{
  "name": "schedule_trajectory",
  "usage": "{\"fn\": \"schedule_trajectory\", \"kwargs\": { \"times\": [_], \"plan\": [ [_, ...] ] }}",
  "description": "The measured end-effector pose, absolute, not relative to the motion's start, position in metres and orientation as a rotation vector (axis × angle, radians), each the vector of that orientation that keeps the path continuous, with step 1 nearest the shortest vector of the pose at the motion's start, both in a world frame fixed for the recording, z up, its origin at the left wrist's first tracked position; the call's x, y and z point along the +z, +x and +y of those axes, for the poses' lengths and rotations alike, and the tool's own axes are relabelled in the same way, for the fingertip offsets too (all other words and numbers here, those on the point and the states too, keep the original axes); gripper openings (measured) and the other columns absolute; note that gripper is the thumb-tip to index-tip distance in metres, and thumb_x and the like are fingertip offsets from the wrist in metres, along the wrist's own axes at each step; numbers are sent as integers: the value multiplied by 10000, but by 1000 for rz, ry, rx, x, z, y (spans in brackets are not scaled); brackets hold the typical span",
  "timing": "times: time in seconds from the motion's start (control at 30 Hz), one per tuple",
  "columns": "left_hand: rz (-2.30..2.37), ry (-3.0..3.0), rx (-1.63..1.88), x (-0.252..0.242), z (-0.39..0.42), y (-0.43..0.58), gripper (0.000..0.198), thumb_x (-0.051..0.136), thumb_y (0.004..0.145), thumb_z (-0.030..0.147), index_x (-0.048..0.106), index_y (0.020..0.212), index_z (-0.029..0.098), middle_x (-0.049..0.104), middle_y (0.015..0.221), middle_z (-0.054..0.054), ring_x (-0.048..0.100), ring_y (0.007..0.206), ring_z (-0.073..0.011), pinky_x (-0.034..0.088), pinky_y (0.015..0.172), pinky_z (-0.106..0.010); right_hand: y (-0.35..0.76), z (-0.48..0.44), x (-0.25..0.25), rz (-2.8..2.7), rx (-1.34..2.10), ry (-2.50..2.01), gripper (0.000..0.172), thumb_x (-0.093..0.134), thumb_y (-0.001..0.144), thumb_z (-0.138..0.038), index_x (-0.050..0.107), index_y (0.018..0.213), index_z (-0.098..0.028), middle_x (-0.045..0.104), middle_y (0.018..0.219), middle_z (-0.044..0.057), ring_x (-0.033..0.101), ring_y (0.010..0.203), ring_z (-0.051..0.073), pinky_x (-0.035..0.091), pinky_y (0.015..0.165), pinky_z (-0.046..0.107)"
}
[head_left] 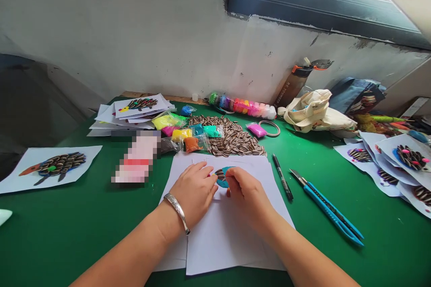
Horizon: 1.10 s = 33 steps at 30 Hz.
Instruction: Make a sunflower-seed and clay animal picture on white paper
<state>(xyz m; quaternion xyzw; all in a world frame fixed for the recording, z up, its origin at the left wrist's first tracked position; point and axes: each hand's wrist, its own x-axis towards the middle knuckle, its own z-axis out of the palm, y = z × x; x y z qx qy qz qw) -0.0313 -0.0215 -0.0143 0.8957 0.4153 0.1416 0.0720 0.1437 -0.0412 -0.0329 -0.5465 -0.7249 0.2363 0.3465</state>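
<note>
My left hand (193, 190) and my right hand (247, 197) meet over a small teal clay shape (222, 177) set with striped sunflower seeds. The left fingertips lie against its left side. A tiny orange clay bit (228, 192) sits at my right fingertips, which pinch together at the shape's lower edge. Stacked white paper sheets (222, 242) lie under both hands. A silver bangle (178, 212) circles my left wrist. My hands hide part of the shape.
A heap of sunflower seeds (232, 139) and bagged coloured clay (182, 134) lie ahead on the green table (387, 242). A black pen (283, 177) and a blue utility knife (326, 206) lie right. Finished seed pictures (50, 168) lie left, with more (404, 161) right.
</note>
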Motion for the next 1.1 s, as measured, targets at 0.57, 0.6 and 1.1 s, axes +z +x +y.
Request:
{"fn": "schedule_trajectory", "kwargs": {
  "times": [0.57, 0.6, 1.1],
  "plan": [
    [1279, 2658, 359, -15, -24, -31, 203, 490, 884, 185, 673, 973, 188, 652, 1106, -90, 495, 1178, -314, 425, 991, -524, 151, -39, -38, -1987, 607, -1342, 237, 457, 868, -106, 666, 892, -215, 631, 763, 34, 566, 685, 150, 466, 614, 253],
    [1276, 2658, 355, -15, -24, -31, 206, 488, 887, 187, 677, 970, 188, 652, 1104, -90, 494, 1180, -318, 423, 992, -528, 151, -39, -39, -2001, 597, -1343, 233, 459, 868, -106, 667, 888, -210, 621, 747, 31, 554, 671, 149, 458, 603, 251],
    [1264, 2653, 259, -14, -24, -29, 228, 466, 901, 190, 682, 973, 175, 648, 1105, -99, 473, 1200, -334, 411, 1002, -544, 147, -35, -44, -2113, 278, -1378, 219, 482, 873, -73, 673, 879, -180, 634, 753, 49, 503, 747, 186, 409, 658, 277]
  ]
}}
